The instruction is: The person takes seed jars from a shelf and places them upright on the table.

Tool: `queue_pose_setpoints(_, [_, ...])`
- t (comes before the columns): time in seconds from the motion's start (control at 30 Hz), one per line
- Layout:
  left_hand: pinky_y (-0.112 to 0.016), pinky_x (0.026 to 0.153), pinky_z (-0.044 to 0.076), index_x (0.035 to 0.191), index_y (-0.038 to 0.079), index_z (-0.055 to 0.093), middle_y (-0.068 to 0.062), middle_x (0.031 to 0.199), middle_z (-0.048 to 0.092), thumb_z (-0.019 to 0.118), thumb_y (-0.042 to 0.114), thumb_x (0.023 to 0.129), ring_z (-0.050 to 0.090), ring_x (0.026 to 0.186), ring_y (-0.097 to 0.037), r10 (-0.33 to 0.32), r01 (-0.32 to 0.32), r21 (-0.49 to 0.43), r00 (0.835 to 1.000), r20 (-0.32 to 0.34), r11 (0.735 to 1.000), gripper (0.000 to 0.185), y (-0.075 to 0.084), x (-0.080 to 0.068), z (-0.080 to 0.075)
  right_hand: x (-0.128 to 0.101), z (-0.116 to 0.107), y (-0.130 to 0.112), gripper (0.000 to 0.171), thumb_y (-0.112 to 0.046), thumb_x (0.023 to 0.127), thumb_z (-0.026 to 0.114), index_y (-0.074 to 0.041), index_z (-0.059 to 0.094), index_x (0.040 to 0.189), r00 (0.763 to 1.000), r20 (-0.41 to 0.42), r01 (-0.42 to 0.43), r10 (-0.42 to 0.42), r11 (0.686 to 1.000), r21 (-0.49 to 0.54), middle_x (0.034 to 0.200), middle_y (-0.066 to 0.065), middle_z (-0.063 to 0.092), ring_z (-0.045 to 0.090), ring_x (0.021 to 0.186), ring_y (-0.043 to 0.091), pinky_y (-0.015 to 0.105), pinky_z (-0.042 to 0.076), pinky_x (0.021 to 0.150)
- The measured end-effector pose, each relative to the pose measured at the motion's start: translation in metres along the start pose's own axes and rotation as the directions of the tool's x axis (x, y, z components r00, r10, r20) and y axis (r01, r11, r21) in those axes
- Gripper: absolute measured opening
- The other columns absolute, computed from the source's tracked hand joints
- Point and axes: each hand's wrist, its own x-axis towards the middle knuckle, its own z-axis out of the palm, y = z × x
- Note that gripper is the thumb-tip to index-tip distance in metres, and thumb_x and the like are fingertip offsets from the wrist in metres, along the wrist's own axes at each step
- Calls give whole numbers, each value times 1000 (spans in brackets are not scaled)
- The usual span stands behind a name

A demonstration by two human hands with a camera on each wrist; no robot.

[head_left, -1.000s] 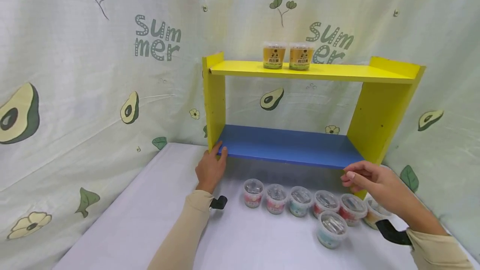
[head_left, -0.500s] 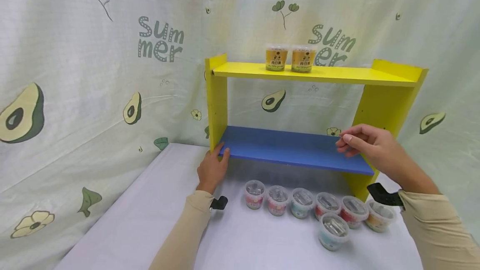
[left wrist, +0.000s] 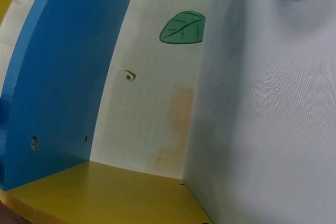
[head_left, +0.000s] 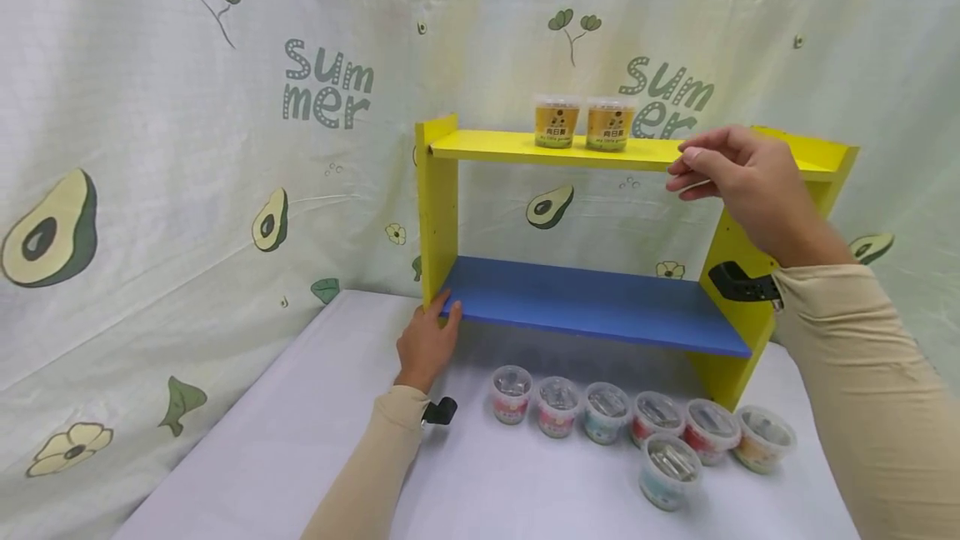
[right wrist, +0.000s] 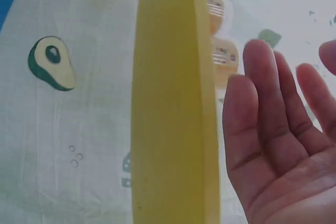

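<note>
Bright, even light all around; soft shadows pool under the shelf (head_left: 592, 302). The head view bends at its edges. My right hand (right wrist: 286, 145) looms close and soft-focused, yellow tubs (right wrist: 223, 56) behind blurred.

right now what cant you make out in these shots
- Left hand: the left wrist view shows only the shelf's blue board and yellow side panel, no fingers, so its contact shows only in the head view.
- Two yellow-labelled tubs: label print too small in the head view, blurred in the right wrist view.
- Contents of the seven lidded cups on the table: too small, behind glare on the lids.
- Right hand: its thumb is cut off by the right wrist frame edge.
</note>
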Motion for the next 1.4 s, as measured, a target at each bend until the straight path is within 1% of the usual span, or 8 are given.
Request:
queue_pose_setpoints(0.13, [-59, 79, 49, 145, 31, 55, -17, 126, 63, 41, 64, 99, 64, 108, -39, 0, 0, 8, 1000, -10, 1000, 58, -1, 1, 0, 21, 0, -9, 25, -28, 103, 57, -9, 60, 120, 999, -27, -45, 46, 998, 43, 106, 8, 68, 70, 91, 17, 19, 54, 75])
queue_pose_setpoints(0.33, [-58, 78, 49, 144, 32, 56, -16, 125, 64, 40, 64, 99, 65, 107, -39, -6, 6, 19, 1000, -16, 1000, 58, -3, 2, 1, 47, 3, -16, 25, -28, 102, 58, -12, 54, 121, 985, 24, -172, 170, 975, 141, 103, 3, 67, 70, 91, 15, 22, 56, 74])
queue_pose_setpoints(0.57, [-57, 78, 49, 145, 31, 55, -16, 124, 63, 39, 64, 100, 65, 105, -38, -3, 3, 21, 1000, -10, 1000, 58, -3, 0, 3, 70, 6, -15, 29, -34, 101, 59, -13, 51, 119, 962, 58, -273, 268, 954, 124, 105, 5, 62, 68, 90, 13, 22, 56, 72])
queue_pose_setpoints(0.7, [-55, 77, 50, 145, 31, 55, -16, 121, 64, 40, 64, 100, 65, 103, -36, -6, 6, 29, 1000, -9, 1000, 58, -4, -1, 4, 82, 9, -16, 38, -40, 99, 62, -14, 49, 123, 927, 116, -369, 356, 921, 126, 117, 8, 52, 63, 102, 15, 23, 55, 79])
queue_pose_setpoints(0.87, [-55, 77, 49, 145, 31, 55, -16, 120, 64, 39, 64, 100, 66, 102, -35, 1, -1, 21, 1000, -11, 1000, 58, -3, 0, 2, 96, 13, -20, 69, -50, 95, 63, -17, 36, 149, 876, 167, -472, 452, 874, 111, 145, 12, 39, 46, 130, 24, 30, 46, 100])
queue_pose_setpoints(0.97, [-55, 77, 49, 145, 31, 54, -16, 120, 64, 39, 63, 100, 65, 102, -36, 2, -2, 17, 1000, -13, 1000, 58, -2, 1, 1, 104, 17, -21, 78, -51, 95, 63, -17, 29, 156, 857, 190, -502, 479, 859, 103, 152, 12, 31, 38, 135, 24, 31, 40, 107])
queue_pose_setpoints(1.17, [-56, 78, 49, 146, 32, 54, -16, 123, 63, 39, 64, 100, 65, 104, -37, -13, 14, 26, 1000, -14, 1000, 58, -2, 1, 0, 114, 26, -19, 70, -50, 96, 61, -17, 35, 152, 867, 212, -473, 451, 878, 66, 131, 1, 43, 43, 122, 21, 25, 49, 92])
queue_pose_setpoints(1.4, [-56, 76, 49, 145, 31, 55, -16, 122, 64, 39, 64, 100, 66, 103, -37, -2, 2, 22, 1000, -27, 1000, 58, -3, 1, 3, 115, 28, -14, 94, -66, 92, 52, -19, 12, 162, 888, 220, -399, 404, 914, -72, 148, 10, 36, 37, 131, 26, 28, 46, 99])
